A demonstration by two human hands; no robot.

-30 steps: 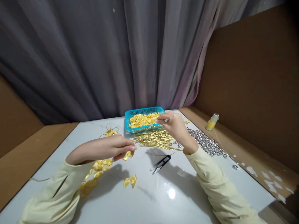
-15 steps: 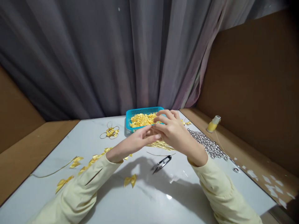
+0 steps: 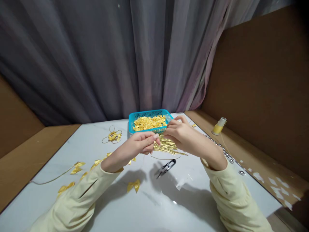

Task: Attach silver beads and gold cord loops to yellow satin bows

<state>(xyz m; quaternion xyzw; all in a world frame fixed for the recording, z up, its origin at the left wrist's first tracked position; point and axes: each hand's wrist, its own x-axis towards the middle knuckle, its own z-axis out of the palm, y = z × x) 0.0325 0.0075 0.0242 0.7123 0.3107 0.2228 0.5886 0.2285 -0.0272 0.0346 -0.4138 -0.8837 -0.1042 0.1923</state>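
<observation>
My left hand (image 3: pixel 144 141) is closed above the middle of the table, thumb pressed to the forefinger; whatever it pinches is too small to make out. To its right, my right hand (image 3: pixel 180 131) has its fingers bent together in a pinch, their tips mostly hidden behind the hand. A small gap separates the two hands. Below and behind them lies a bundle of gold cords (image 3: pixel 169 146). A blue basket (image 3: pixel 131 124) of yellow ribbon bows (image 3: pixel 148 122) stands just beyond. Black thread snips (image 3: pixel 167 168) rest nearer me, beside a single loose cord (image 3: pixel 165 158).
A finished-looking bow piece with cord loops (image 3: pixel 114 136) lies left of the basket. Several bows (image 3: pixel 77 168) are spread at left, one bow (image 3: pixel 133 186) at front. Silver beads (image 3: pixel 230 159) line the right edge, partly behind my arm. A yellow thread spool (image 3: pixel 219 126) stands at right.
My hands have drawn apart from each other, the right one moving rightward and now covering much of the bead pile. More of the basket and the gold cords shows between them.
</observation>
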